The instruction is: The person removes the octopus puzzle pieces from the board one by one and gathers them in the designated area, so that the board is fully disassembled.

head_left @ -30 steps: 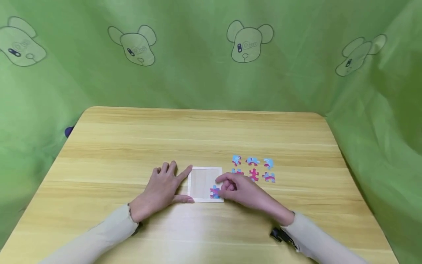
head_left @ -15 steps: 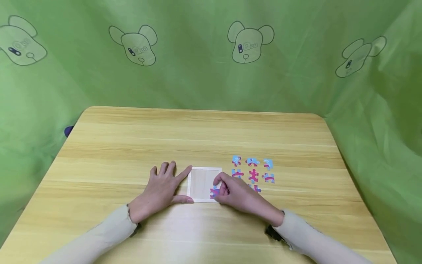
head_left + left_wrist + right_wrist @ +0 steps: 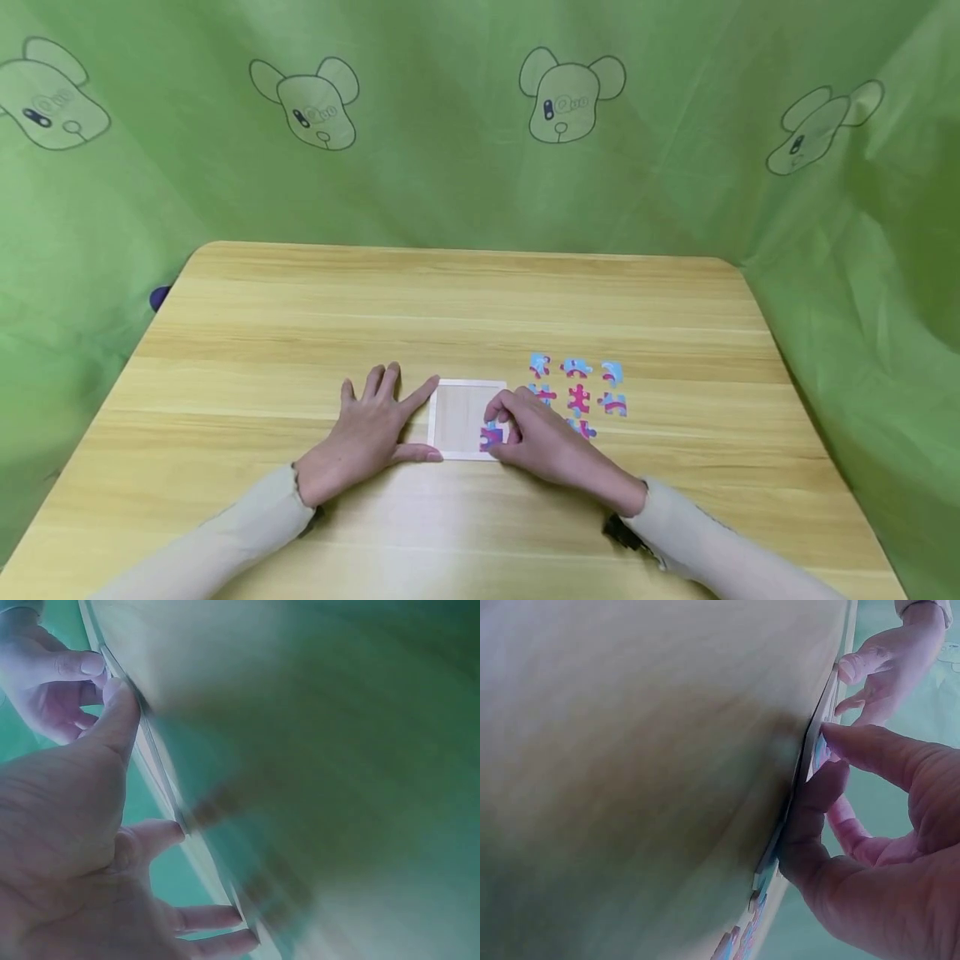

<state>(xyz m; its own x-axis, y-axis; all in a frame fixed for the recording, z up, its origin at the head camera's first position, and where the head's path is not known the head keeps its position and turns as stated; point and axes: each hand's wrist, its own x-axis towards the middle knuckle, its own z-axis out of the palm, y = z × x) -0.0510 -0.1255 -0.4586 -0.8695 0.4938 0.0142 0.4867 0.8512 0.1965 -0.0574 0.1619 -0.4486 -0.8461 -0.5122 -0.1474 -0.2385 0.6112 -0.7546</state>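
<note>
A square wooden puzzle frame (image 3: 471, 383) with pale edges lies near the table's front middle. My left hand (image 3: 360, 433) rests at its left side, thumb by the lower left corner and index finger at the upper left, the other fingers spread on the table. In the frame's lower right corner sits a pink, purple and blue jigsaw piece (image 3: 491, 436). My right hand (image 3: 543, 437) reaches over the frame's right edge and pinches this piece with curled index finger and thumb. The right wrist view shows thumb (image 3: 866, 746) and fingers close at the thin frame edge.
Right of the frame, several loose jigsaw pieces (image 3: 578, 398) in pink and light blue lie in rows on the wooden table (image 3: 375, 308); my right hand partly covers the lowest ones. A green curtain (image 3: 442, 167) with bear drawings hangs behind and beside the table.
My right hand has shifted slightly left, its thumb moving onto the corner piece, uncovering loose pieces to its right. The left hand stays at the frame.
</note>
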